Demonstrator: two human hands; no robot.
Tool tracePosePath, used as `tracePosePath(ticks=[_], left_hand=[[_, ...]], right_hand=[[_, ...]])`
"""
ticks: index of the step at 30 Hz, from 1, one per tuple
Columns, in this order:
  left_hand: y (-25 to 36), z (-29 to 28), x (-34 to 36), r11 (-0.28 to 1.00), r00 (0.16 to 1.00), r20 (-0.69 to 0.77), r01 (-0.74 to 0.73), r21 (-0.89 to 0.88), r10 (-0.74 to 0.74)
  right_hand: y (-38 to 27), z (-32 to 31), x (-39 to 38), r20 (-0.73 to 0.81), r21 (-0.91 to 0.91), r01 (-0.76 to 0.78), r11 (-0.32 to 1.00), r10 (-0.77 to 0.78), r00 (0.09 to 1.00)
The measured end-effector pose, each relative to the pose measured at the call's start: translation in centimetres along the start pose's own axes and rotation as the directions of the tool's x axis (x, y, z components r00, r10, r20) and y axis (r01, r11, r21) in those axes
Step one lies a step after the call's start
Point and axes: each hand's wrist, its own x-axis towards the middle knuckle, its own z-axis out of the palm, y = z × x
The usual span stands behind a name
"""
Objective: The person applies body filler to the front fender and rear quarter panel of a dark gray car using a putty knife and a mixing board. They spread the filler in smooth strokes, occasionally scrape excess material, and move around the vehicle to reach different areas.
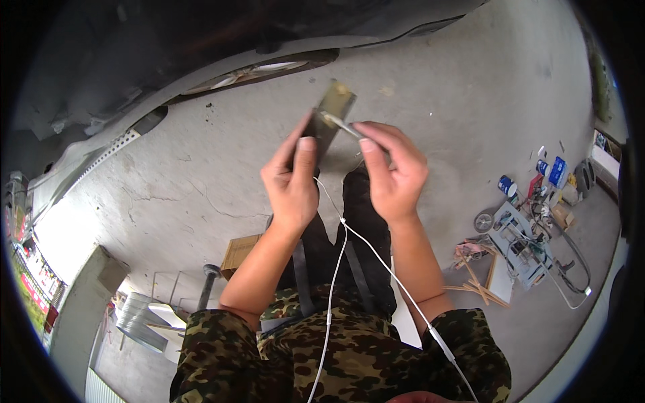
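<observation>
My left hand [292, 178] is closed on a flat, dark rectangular plate [329, 124], its thumb lying along the near side. A yellowish, paste-like smear [342, 90] shows at the plate's far end, which is slightly blurred. My right hand [398, 169] pinches a thin, pale rod-like tool [347, 127] between thumb and fingers. The tool's tip meets or overlaps the plate's face; whether it presses there I cannot tell. Both hands are raised in front of me above the floor.
A dark car body [201, 47] spans the top. At right on the concrete floor [222, 168] lie cans [507, 186], a wheeled blue-grey cart [517, 235], a hose and wood strips [480, 289]. A cardboard box [240, 254] stands lower left. A white cord [344, 220] hangs before me.
</observation>
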Motion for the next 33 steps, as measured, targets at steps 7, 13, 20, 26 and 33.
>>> tracePosePath(ticks=[7, 13, 20, 26, 33], left_hand=[[0.4, -5.8, 0.4, 0.983, 0.985, -0.173, -0.050, -0.174, 0.019], [-0.2, -8.1, -1.7, 0.996, 0.961, -0.272, 0.036, -0.085, -0.058], [-1.6, -8.9, -1.9, 0.989, 0.946, -0.294, 0.114, -0.089, -0.135], [-1.8, -9.0, -1.8, 0.973, 0.946, -0.230, 0.218, -0.074, -0.229], [-1.4, -8.5, -1.5, 0.968, 0.955, -0.163, 0.237, -0.086, -0.248]], right_hand=[[5.4, 1.7, 1.8, -0.316, 0.350, -0.266, 0.898, 0.381, 0.869], [11.5, 5.1, 5.1, -0.562, -0.013, -0.046, 0.999, 0.031, 0.827], [14.3, 7.9, 7.6, -0.653, -0.188, 0.106, 0.977, -0.204, 0.729], [14.0, 8.2, 5.5, -0.606, -0.135, 0.145, 0.980, -0.197, 0.771], [13.0, 7.0, 6.6, -0.696, -0.021, -0.033, 0.999, 0.009, 0.718]])
